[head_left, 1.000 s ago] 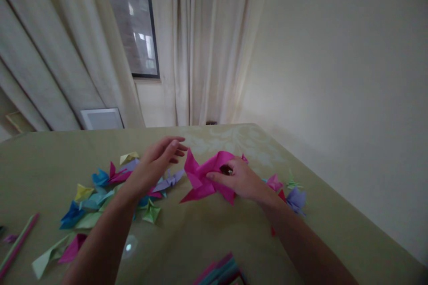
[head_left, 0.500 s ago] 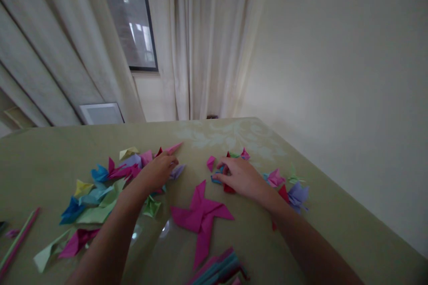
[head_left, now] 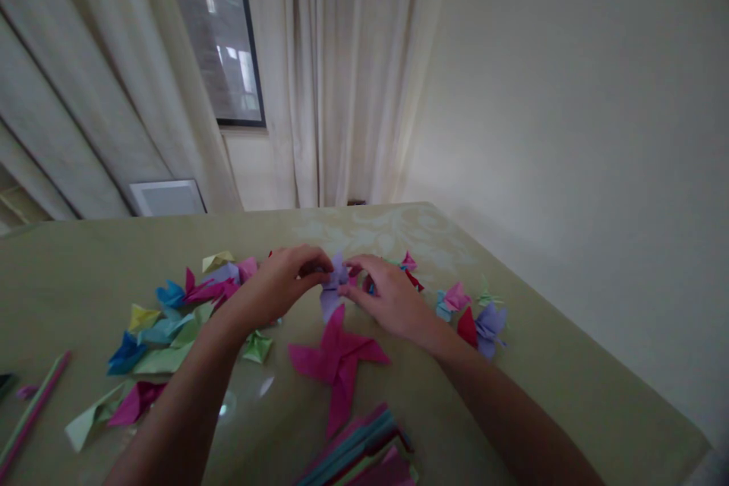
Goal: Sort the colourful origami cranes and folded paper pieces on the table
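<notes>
My left hand [head_left: 282,285] and my right hand [head_left: 387,296] meet above the middle of the table, fingers pinched together on a small lilac folded paper piece [head_left: 333,288]. Just in front of them a magenta paper pinwheel [head_left: 337,364] lies flat on the green table [head_left: 512,387]. Neither hand touches the pinwheel.
Several folded paper shapes in blue, green, yellow and pink lie scattered at the left [head_left: 165,326]. A few more, pink, red and lilac, sit at the right [head_left: 475,319]. A stack of coloured paper sheets [head_left: 364,459] is at the near edge. A pink and green stick [head_left: 31,410] lies far left.
The magenta pinwheel was let go and now lies flat on the table. Both hands then came together and took up a small lilac paper piece.
</notes>
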Demonstrator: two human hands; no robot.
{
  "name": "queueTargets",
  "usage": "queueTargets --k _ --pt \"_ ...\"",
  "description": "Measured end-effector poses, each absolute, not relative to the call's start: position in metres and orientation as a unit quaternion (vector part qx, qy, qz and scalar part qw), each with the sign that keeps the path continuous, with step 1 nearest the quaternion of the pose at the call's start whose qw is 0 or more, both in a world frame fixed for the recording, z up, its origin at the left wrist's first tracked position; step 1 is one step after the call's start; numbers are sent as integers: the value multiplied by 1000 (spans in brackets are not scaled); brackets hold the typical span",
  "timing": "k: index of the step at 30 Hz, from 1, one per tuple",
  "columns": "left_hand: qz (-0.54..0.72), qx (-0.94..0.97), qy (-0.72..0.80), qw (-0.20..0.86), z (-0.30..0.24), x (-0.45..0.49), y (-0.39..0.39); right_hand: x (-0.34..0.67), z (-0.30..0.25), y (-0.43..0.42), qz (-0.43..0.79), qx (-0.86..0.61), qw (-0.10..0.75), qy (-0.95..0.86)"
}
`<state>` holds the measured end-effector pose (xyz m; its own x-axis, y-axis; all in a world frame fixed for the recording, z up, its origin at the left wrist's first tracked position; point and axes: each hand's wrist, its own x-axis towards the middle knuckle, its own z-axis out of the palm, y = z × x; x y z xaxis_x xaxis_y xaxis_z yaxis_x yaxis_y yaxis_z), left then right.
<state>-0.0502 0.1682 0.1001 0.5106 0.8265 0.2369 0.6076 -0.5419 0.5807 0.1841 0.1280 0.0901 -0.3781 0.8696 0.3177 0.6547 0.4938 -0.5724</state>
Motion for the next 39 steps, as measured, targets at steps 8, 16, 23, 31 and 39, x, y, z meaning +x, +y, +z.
queueTargets --k 8,16,23,31,39 --pt "398 793 414 204 147 -52 120 205 136 101 137 -411 362 -826" --pt "90 827 539 131 55 -101 118 301 125 92 48 -519 410 -748" --pt "83 841 525 98 10 -104 61 377 109 80 -39 -629 444 -637" --pt "223 810 542 20 -6 -100 42 391 83 91 -55 -678 437 -589" --pt "312 849 416 -94 8 -65 17 234 74 71 161 -366 260 -879"
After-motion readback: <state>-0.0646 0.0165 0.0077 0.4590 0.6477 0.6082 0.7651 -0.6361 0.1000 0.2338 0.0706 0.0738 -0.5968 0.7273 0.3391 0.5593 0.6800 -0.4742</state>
